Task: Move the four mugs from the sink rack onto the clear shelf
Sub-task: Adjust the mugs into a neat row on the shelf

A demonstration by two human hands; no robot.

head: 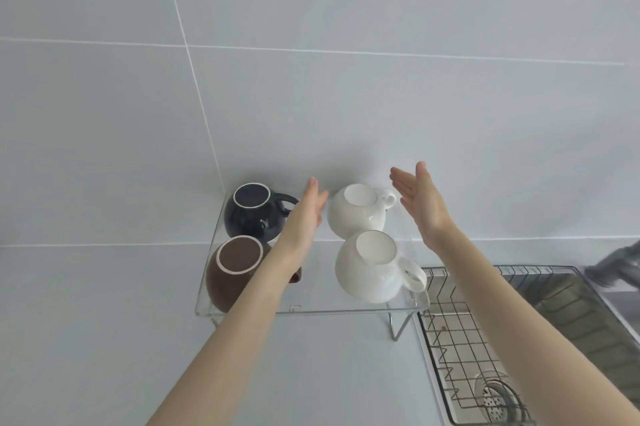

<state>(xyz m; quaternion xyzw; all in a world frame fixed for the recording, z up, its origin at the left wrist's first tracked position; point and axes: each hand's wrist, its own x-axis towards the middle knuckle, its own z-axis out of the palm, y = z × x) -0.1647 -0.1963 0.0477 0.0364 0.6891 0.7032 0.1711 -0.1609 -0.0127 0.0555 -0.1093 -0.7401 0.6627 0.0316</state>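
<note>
Several mugs stand upside down on the clear shelf (311, 310) against the tiled wall. A dark navy mug (251, 214) is at the back left, a brown mug (232, 273) at the front left. A white mug (356, 214) is at the back right, another white mug (370, 270) at the front right. My left hand (306, 214) is flat and open between the navy mug and the back white mug. My right hand (420, 199) is open, palm facing left, just right of the back white mug. Neither hand holds anything.
The wire sink rack (460, 332) lies over the steel sink (568, 304) at the lower right, with a drain strainer (495, 398) below it. A grey faucet (616, 268) blurs at the right edge. White counter spreads to the left.
</note>
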